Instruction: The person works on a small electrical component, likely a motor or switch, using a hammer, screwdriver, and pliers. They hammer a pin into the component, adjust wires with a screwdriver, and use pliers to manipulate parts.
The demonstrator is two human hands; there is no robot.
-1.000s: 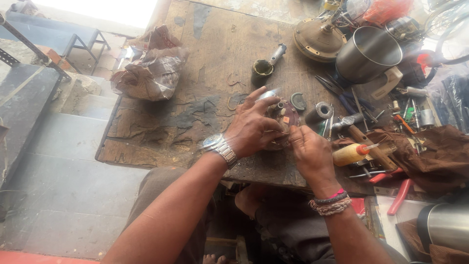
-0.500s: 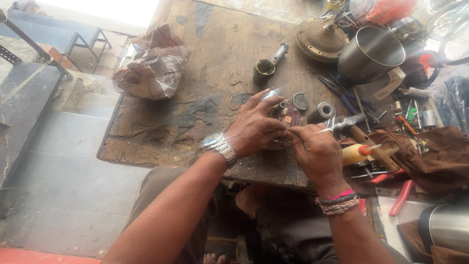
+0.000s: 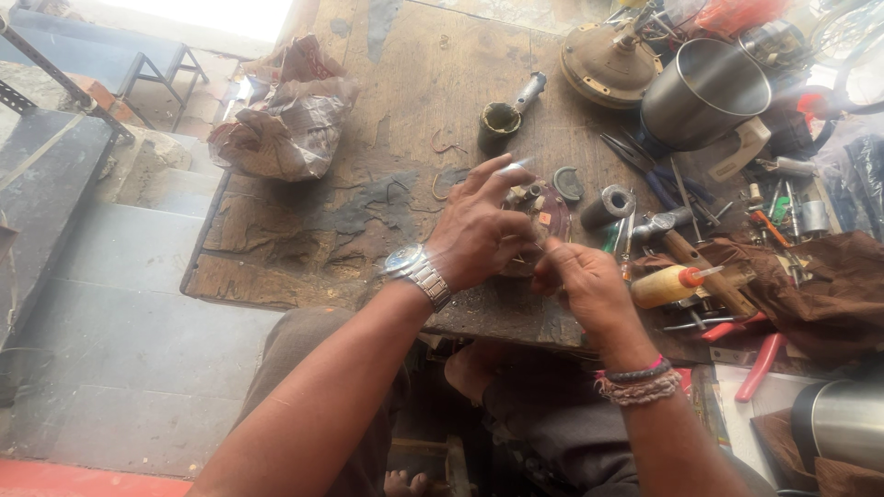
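here tools [image 3: 645, 175] crowd the left hand [image 3: 479, 230].

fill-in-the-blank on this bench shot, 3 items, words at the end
1. The left hand wears a metal ____ on its wrist.
2. The crumpled paper bundle lies on the wooden ____.
3. The small yellow bottle has a ____ nozzle tip.

Missing words: watch; table; red
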